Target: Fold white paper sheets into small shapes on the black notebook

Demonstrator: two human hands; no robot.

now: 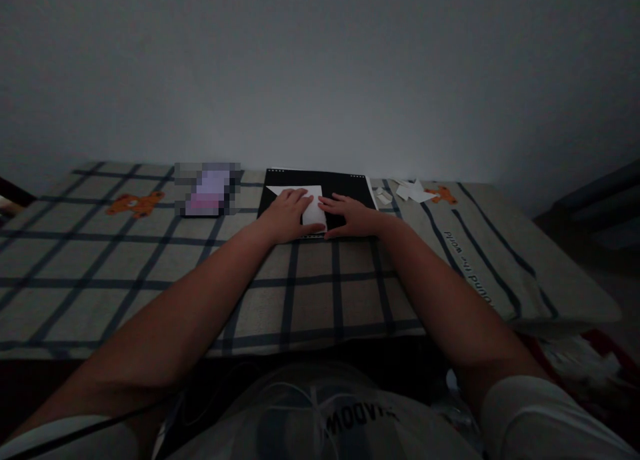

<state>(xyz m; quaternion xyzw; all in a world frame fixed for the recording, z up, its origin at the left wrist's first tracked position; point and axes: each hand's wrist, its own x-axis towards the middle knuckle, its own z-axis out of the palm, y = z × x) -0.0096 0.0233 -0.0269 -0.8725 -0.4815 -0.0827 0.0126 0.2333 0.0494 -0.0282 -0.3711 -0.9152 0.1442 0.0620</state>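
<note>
A folded piece of white paper (314, 210) lies on a black notebook (340, 180) in the middle of the table. My left hand (289, 217) rests over the paper's left part with its fingers spread, hiding some of it. From the other side, my right hand (350, 217) lies flat on the notebook, its fingertips at the paper's right edge. The tips of both thumbs are close together near the notebook's front edge. Neither hand is gripping anything.
A checked cloth (310, 287) covers the table. To the left lies a phone (209, 190), partly pixelated. Right of the notebook are a folded white paper shape (416, 191) and small paper pieces (383, 195). A plain wall (320, 73) stands behind the table.
</note>
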